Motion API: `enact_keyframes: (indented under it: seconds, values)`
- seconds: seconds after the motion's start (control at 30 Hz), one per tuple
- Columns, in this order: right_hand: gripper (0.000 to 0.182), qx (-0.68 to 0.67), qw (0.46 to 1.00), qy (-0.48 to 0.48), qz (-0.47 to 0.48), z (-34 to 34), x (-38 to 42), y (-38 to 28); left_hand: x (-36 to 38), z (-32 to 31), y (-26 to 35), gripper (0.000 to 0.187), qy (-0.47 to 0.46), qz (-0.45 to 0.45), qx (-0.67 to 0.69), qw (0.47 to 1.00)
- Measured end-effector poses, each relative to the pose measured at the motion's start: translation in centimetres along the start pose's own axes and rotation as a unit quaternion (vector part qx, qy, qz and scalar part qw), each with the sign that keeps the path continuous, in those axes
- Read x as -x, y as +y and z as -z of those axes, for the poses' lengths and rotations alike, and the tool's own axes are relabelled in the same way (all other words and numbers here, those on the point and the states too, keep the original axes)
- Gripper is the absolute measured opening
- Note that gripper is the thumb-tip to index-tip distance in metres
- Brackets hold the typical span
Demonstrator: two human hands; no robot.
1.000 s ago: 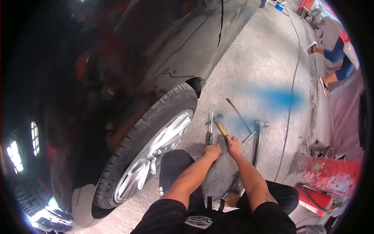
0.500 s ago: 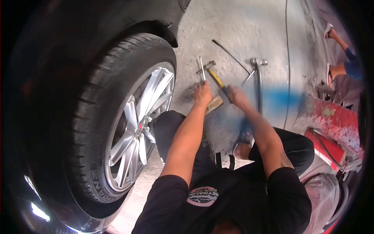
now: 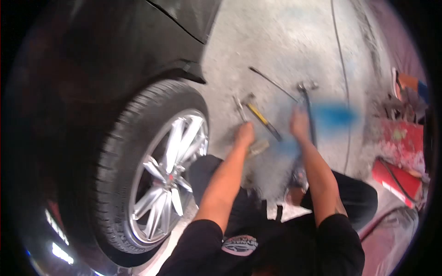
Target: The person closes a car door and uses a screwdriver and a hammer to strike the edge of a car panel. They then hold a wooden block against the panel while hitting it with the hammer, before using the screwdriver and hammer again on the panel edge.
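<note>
My left hand [image 3: 245,134] is closed around the lower end of a slim metal-shafted tool [image 3: 240,108], whose shaft points forward and slightly left. Just right of that tool, a hammer with a yellow and black handle [image 3: 258,113] lies on the floor. My right hand [image 3: 299,123] is blurred by motion, and its fingers cannot be made out. It is at the near end of a thin dark bar [image 3: 272,83] and left of a long-handled hammer [image 3: 309,108]. A pale block [image 3: 258,147] lies beside my left wrist.
A car wheel with silver spokes [image 3: 170,177] stands close on the left under dark bodywork [image 3: 115,46]. A cable [image 3: 341,55] crosses the concrete floor [image 3: 285,41]. On the right are a red box [image 3: 397,181] and another person's leg [image 3: 407,82].
My right hand has left the yellow-handled hammer and moved right. The hammer now lies free on the floor. My left hand still holds the slim tool; the whole view has shifted.
</note>
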State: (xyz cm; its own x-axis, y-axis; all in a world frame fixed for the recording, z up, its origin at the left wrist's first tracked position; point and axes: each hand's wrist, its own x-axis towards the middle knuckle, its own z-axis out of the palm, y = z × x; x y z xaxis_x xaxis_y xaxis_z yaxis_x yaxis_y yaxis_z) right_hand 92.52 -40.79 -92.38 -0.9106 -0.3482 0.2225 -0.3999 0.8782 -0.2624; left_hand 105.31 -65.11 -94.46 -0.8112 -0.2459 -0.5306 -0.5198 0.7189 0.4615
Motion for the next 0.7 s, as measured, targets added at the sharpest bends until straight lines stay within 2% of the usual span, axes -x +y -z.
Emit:
enact_keyframes:
  seconds: [0.07,0.1,0.2,0.27,0.3,0.37,0.43,0.5,0.57,0.6,0.63,0.67,0.7]
  values:
    - [0.034,-0.015,0.994,-0.066,-0.08,-2.5,-0.8,4.4,0.3,-1.1,-1.0,0.029,-0.011,-0.004,0.04,0.999]
    - [0.038,-0.03,0.996,0.051,-0.062,-3.1,-1.1,5.7,1.4,0.1,0.2,0.028,0.004,0.001,0.041,0.999]
    - [0.041,-0.014,0.98,-0.106,-0.166,1.6,-1.8,5.1,2.6,2.8,1.8,0.028,-0.017,0.033,0.046,0.998]
    - [0.047,0.04,0.968,-0.216,-0.125,2.7,-1.4,5.0,2.8,3.9,2.8,0.028,-0.017,0.042,0.053,0.998]
    - [0.047,0.041,0.97,-0.208,-0.116,2.4,-1.0,4.8,2.5,4.0,2.9,0.026,-0.003,0.057,0.061,0.996]
    - [0.044,0.109,0.991,-0.057,-0.05,-0.6,0.9,4.4,1.9,3.3,2.3,0.025,0.013,0.075,0.073,0.994]
    - [0.037,0.006,0.999,0.019,0.028,-2.7,2.0,2.2,1.1,1.9,1.5,0.029,0.025,0.102,0.067,0.992]
    - [0.029,-0.138,0.99,-0.025,0.027,-6.4,3.9,-1.3,1.2,1.7,1.4,0.031,0.019,0.11,0.055,0.992]
    - [0.032,-0.137,0.957,-0.247,0.064,-1.7,3.2,-6.8,1.0,0.8,0.9,0.033,0.004,0.119,0.04,0.992]
    - [0.037,-0.131,0.97,-0.18,0.092,-1.8,3.4,-7.8,0.5,0.6,0.6,0.034,-0.006,0.123,0.04,0.992]
    - [0.041,-0.122,0.978,-0.12,0.115,-2.4,4.4,-7.9,1.3,1.8,0.8,0.035,-0.017,0.082,-0.018,0.996]
    - [0.041,-0.119,0.981,-0.075,0.135,-6.7,5.8,-6.2,0.0,-1.0,-1.3,0.036,0.041,0.075,-0.004,0.996]
    - [0.036,-0.155,0.971,-0.159,0.089,-6.1,5.6,-6.0,1.3,1.9,0.5,0.037,-0.027,0.082,0.002,0.996]
